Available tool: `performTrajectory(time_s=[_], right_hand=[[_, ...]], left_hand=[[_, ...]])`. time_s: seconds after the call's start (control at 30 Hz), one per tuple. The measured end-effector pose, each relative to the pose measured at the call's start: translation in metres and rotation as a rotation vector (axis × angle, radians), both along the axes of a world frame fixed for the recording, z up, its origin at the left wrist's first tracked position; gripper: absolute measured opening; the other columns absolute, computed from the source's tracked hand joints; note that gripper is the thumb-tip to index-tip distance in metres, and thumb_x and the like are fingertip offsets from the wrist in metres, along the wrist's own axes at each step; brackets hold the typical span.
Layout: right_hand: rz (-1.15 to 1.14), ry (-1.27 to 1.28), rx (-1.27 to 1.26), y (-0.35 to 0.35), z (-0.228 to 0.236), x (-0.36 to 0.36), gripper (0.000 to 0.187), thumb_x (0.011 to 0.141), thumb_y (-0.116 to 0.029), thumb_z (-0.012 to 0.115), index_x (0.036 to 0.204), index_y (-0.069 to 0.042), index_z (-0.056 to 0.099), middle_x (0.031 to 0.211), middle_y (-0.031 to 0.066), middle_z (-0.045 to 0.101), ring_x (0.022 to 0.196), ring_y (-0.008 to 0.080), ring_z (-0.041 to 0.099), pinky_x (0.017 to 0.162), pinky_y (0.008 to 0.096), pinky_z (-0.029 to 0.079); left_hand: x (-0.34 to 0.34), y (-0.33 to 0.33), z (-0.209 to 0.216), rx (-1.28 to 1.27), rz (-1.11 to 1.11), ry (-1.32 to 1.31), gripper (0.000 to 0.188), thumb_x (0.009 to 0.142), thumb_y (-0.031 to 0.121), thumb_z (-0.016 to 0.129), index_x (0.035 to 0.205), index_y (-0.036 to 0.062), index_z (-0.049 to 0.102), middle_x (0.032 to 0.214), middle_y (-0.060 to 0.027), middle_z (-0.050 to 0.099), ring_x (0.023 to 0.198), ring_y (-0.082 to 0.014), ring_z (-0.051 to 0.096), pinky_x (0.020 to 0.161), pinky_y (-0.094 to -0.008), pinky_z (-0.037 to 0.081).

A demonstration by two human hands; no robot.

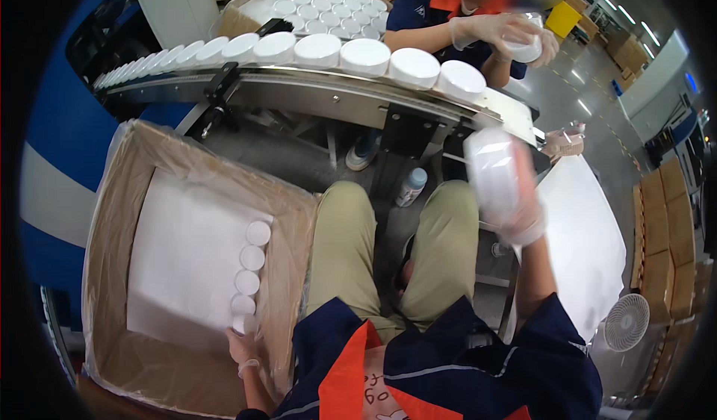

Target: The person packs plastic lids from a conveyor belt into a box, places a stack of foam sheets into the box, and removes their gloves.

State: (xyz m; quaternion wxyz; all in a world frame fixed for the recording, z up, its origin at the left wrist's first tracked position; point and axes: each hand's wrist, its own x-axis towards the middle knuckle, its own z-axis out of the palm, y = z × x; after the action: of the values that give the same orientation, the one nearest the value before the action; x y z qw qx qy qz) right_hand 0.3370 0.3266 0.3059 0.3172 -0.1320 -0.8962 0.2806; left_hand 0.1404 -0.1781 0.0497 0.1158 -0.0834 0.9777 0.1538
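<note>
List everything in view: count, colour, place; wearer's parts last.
Conveyor: one, silver, upper middle.
Conveyor containers: over ten, white, along it.
Rear containers: many, white, behind conveyor.
Lined box: one, brown, left.
Boxed containers: five, white, column inside.
Bottle: one, white and blue, floor.
Table: one, white, right.
Fan: one, grey, lower right.
Cartons: several, brown, right.
Bin: one, yellow, upper right.
Co-worker: one, navy clothing, top.
Another person's hand: one, gloved, past conveyor.
Trousers: one pair, khaki, centre.
Jacket: one, navy and orange, bottom.
Left hand: one, gloved, at a boxed container.
Right hand: one, gloved, holding something white.
</note>
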Motion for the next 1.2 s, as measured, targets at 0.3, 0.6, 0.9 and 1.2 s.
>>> performTrajectory(time_s=[0.3, 0.6, 0.9, 1.2], right_hand=[[-0.521, -0.376, 0.404, 0.152, 0.053, -0.016, 0.081, 0.061, -0.032, 0.072, 0.128, -0.006, 0.034, 0.120, 0.0182, 0.047, 0.111, 0.0318, 0.046, 0.094, 0.0352, 0.036], [-0.232, -0.559, 0.419, 0.156, 0.049, -0.064, 0.062, 0.077, -0.036, 0.055, 0.128, -0.007, 0.036, 0.114, 0.0205, 0.048, 0.105, 0.0349, 0.048, 0.088, 0.0387, 0.039], [-0.174, -0.051, 0.437, 0.156, 0.045, -0.074, 0.039, 0.086, -0.028, 0.044, 0.115, -0.003, 0.045, 0.111, 0.0212, 0.049, 0.099, 0.0346, 0.048, 0.088, 0.0368, 0.037], [0.021, -0.051, -0.215, -0.062, -0.048, -0.094, 0.038, 0.072, -0.007, 0.056, 0.108, 0.001, 0.050, 0.102, 0.0154, 0.050, 0.098, 0.0317, 0.049, 0.086, 0.0374, 0.040]], left_hand=[[-0.028, 0.091, 0.015, 0.477, -0.412, -0.113, 0.046, 0.074, 0.032, 0.062, 0.101, -0.0036, 0.049, 0.088, -0.0217, 0.060, 0.086, -0.0370, 0.057, 0.075, -0.0406, 0.043], [-0.013, 0.132, 0.053, 0.353, -0.439, -0.148, 0.051, 0.076, 0.037, 0.058, 0.101, -0.0076, 0.052, 0.091, -0.0236, 0.060, 0.087, -0.0370, 0.057, 0.076, -0.0385, 0.044], [-0.009, 0.137, 0.079, 0.561, -0.368, -0.279, 0.041, 0.081, 0.029, 0.056, 0.102, -0.0066, 0.053, 0.090, -0.0154, 0.061, 0.085, -0.0268, 0.058, 0.076, -0.0346, 0.043], [0.020, 0.172, 0.128, 0.887, -0.474, 0.128, 0.041, 0.086, 0.019, 0.050, 0.120, -0.0023, 0.043, 0.113, -0.0114, 0.048, 0.098, -0.0180, 0.049, 0.083, -0.0294, 0.041]])
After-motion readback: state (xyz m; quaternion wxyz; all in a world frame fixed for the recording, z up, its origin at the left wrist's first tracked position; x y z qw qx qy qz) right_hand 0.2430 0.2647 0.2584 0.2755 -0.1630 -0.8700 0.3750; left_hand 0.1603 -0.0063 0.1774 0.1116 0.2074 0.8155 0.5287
